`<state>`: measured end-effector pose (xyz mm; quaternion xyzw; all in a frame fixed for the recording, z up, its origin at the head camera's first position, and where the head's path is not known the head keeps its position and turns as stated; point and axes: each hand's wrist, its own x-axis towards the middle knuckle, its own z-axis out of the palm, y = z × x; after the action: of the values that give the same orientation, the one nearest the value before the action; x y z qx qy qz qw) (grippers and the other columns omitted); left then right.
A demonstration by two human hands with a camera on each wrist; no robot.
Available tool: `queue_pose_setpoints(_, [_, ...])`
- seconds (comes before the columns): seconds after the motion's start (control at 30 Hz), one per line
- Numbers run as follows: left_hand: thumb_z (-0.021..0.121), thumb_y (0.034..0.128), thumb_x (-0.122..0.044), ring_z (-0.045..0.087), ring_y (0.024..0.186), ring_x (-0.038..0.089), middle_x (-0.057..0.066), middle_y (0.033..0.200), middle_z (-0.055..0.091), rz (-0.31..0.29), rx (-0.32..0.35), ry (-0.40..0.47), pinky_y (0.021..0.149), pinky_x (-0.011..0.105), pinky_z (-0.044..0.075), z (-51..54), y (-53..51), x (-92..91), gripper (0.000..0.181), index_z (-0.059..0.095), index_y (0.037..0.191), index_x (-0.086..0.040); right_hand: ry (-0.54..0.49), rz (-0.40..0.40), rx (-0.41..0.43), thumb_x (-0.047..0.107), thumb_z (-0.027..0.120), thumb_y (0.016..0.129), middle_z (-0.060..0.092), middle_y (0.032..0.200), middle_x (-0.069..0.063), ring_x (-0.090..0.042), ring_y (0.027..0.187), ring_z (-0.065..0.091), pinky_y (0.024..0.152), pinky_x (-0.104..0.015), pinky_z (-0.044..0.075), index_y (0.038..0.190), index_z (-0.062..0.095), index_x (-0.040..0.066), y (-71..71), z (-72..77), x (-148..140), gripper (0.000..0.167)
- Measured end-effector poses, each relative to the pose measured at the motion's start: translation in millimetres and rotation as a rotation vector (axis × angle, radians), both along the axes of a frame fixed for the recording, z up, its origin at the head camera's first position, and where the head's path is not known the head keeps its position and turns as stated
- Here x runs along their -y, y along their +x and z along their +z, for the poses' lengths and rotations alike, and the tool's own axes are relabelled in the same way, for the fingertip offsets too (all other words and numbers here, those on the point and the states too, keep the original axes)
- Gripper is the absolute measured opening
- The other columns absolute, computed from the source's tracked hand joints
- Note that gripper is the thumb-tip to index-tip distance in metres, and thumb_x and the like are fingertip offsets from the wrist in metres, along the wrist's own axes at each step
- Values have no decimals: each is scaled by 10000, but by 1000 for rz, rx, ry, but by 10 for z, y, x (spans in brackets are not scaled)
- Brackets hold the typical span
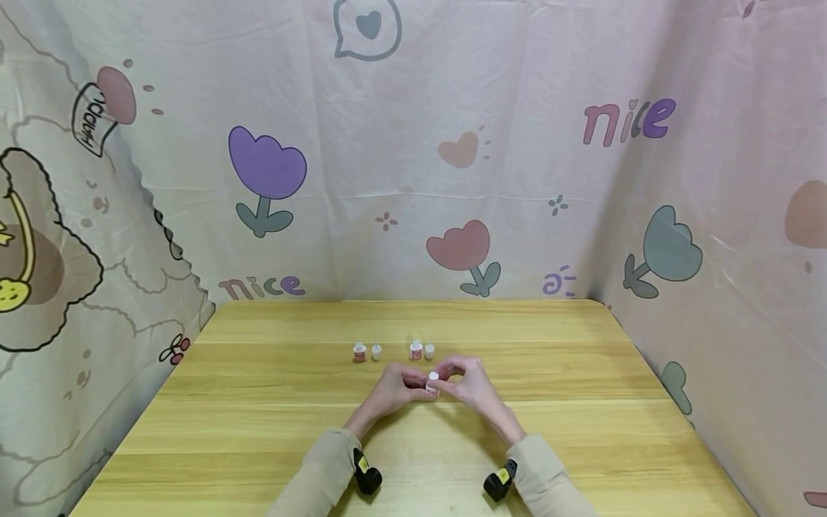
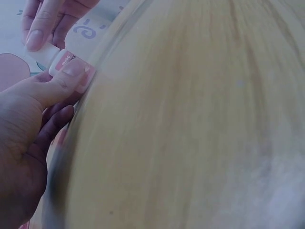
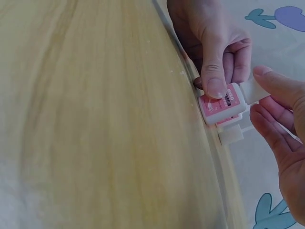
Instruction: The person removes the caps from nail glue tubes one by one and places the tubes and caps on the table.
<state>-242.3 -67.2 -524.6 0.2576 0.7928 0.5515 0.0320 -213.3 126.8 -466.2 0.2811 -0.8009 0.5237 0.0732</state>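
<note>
A small white bottle with a pink label (image 3: 234, 99) is held between both hands above the table. My left hand (image 1: 393, 389) grips its body, the thumb (image 2: 71, 71) lying across the label. With thumb and fingertips my right hand (image 1: 473, 388) pinches the white cap (image 3: 252, 90) at the bottle's top. The cap is on the bottle; how tightly I cannot tell. Just beyond the hands, two similar bottles, the left one (image 1: 359, 354) and the right one (image 1: 416, 351), stand upright without caps. Right of each is a white cap, the left cap (image 1: 377, 352) and the right cap (image 1: 429, 352), thin stem upward.
The wooden table (image 1: 271, 402) extends on both sides of the arms. A patterned curtain (image 1: 388, 165) hangs along its back edge and both sides. Black wrist cameras, the left one (image 1: 367, 475) and the right one (image 1: 500, 482), sit at the sleeves.
</note>
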Motion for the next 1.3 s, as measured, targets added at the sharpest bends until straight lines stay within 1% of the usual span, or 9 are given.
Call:
queue_pose_setpoints(0.17, [820,798,-9,769,836,326,153,915,789,9,12,3,747,289,612,127,85,-13,184,785,979,-15,6,-9,-5,-85,782,795,736,849,-230,-293,746,698,772,-511,601,896,713,-86,-4,-6,9,123])
queue_pose_setpoints(0.3, [815,809,-23,770,820,293,155,915,789,10,-1,7,735,244,598,200,138,-9,171,784,976,-13,-6,7,-9,-93,774,800,734,861,-234,-290,761,698,796,-508,601,892,720,-91,-14,-17,7,107])
queue_pose_setpoints(0.4, [812,812,-24,769,817,296,161,918,788,11,-12,7,731,247,600,202,143,-9,169,783,978,-8,-21,24,4,-98,768,804,733,883,-243,-319,783,704,820,-504,601,909,725,-99,-19,-19,-2,113])
queue_pose_setpoints(0.6, [814,805,-11,768,833,322,159,921,788,11,5,15,738,272,608,210,142,-12,176,783,978,-8,-24,43,66,-98,750,821,730,944,-255,-388,852,703,885,-521,584,961,721,-107,-5,14,-20,143])
queue_pose_setpoints(0.7, [815,800,-4,769,835,318,161,922,787,11,5,11,742,269,607,158,108,-13,182,783,979,-6,-18,28,81,-86,756,821,733,942,-253,-359,843,702,883,-534,579,961,715,-99,2,18,-15,147])
queue_pose_setpoints(0.87, [826,793,-19,773,840,277,138,931,791,5,-6,10,748,269,610,-6,6,-5,204,786,993,-26,1,-28,89,-46,787,809,739,887,-220,-190,779,678,818,-498,594,929,714,-62,-7,-15,-7,141])
queue_pose_setpoints(0.93, [831,793,-39,774,840,261,126,933,793,-5,-5,20,746,267,609,-28,-11,3,207,789,996,-39,-3,-33,81,-48,789,806,738,873,-217,-160,764,670,795,-489,598,916,714,-60,-12,-27,-5,134])
queue_pose_setpoints(1.13, [843,792,-82,774,829,254,101,917,797,-13,12,41,732,232,596,-39,-23,18,198,796,984,-68,-32,7,27,-90,775,797,735,879,-244,-236,769,697,797,-505,602,903,715,-90,-21,-42,-12,122])
queue_pose_setpoints(1.3, [836,795,-67,773,835,273,110,920,796,0,19,26,739,231,595,-29,-9,5,193,793,983,-60,-42,40,64,-115,752,804,728,937,-258,-304,829,701,857,-522,590,944,715,-109,-20,-28,-29,145])
